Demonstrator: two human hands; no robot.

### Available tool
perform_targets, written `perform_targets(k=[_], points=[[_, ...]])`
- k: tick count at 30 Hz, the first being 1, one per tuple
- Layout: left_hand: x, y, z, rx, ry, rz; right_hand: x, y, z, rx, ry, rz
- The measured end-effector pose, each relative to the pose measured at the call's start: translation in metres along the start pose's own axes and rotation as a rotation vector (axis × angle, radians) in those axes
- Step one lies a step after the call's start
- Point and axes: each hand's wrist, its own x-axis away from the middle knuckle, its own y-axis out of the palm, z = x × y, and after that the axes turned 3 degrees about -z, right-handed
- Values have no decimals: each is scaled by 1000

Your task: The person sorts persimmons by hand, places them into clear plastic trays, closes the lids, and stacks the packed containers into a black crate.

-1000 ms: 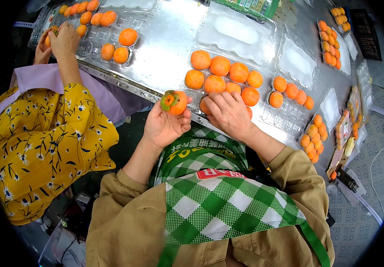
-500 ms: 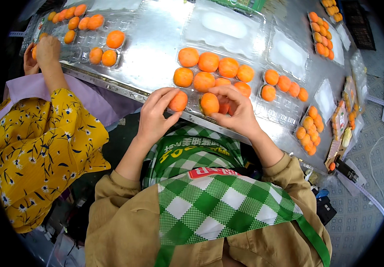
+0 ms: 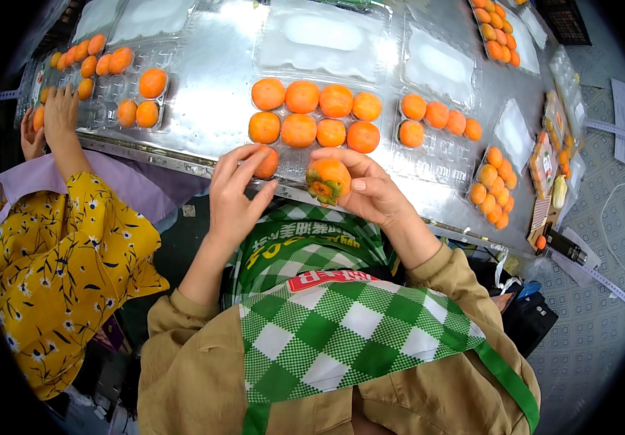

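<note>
A persimmon point(image 3: 328, 181) is pinched in my right hand point(image 3: 367, 190), above the table's near edge, its green leafy cap turned toward me. My left hand point(image 3: 236, 187) has its thumb and fingers apart. Its fingertips rest against another persimmon point(image 3: 267, 162) at the near left corner of the clear plastic tray point(image 3: 292, 154). Two rows of orange persimmons point(image 3: 298, 130) fill the tray's far part; my right hand hides part of its near side.
Right of my tray is a partly filled clear tray point(image 3: 435, 158), with a fuller fruit tray point(image 3: 493, 187) beyond. Clear lids point(image 3: 319, 54) lie behind. At the left, a co-worker's hand point(image 3: 61, 116) is at another fruit tray point(image 3: 113, 88). The metal table's edge point(image 3: 189, 165) runs before me.
My right hand has lifted its persimmon toward me and turned the leafy cap into view. My left thumb has come away from the other persimmon. The whole view has shifted.
</note>
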Motion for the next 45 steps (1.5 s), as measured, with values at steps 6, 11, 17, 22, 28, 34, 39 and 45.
perform_targets(k=[6, 11, 17, 22, 28, 34, 39, 45], points=[[12, 6, 37, 962, -339, -164, 3, 8, -2, 310, -128, 19], [18, 18, 46, 928, -321, -176, 11, 15, -2, 538, -172, 29], [19, 24, 64, 516, -100, -29, 17, 7, 6, 353, -217, -16], [17, 30, 70, 205, 125, 66, 23, 0, 10, 253, -228, -24], [19, 28, 73, 232, 98, 17, 28, -2, 9, 252, -228, -47], [29, 40, 52, 1030, -422, -139, 35, 29, 8, 895, -247, 174], [42, 31, 23, 1646, -797, -288, 50, -9, -6, 1497, -394, 585], [40, 34, 7, 1114, -523, -166, 32, -14, 16, 2142, -496, 386]])
